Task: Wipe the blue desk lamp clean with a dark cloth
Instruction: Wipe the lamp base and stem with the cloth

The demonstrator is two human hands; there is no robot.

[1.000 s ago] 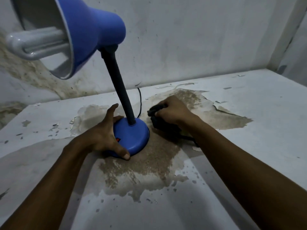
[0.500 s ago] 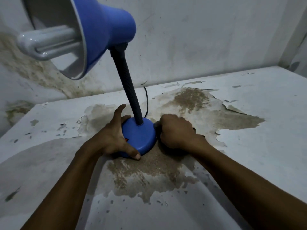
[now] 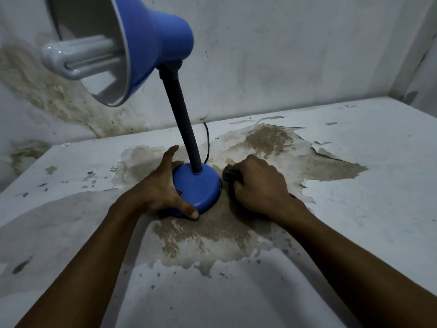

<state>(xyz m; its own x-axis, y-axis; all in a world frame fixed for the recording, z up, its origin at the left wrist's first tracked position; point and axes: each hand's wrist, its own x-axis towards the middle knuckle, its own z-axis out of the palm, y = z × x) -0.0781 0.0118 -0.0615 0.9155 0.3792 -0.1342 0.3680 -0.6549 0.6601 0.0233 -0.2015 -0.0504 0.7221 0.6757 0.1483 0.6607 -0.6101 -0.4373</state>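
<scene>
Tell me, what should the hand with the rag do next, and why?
Probably slide the bunched dark cloth up onto the round blue lamp base. The right hand grips the cloth on the stained white table right beside the base, while the left hand steadies it.

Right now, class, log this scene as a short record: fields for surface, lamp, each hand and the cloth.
surface: white table, paint peeling, brown stains
lamp: blue desk lamp standing on its round base, shade tilted toward the left, white bulb showing
left hand: left hand grips the base's left edge
right hand: right hand holds the cloth beside the base's right edge
cloth: dark cloth, mostly hidden under the hand
</scene>
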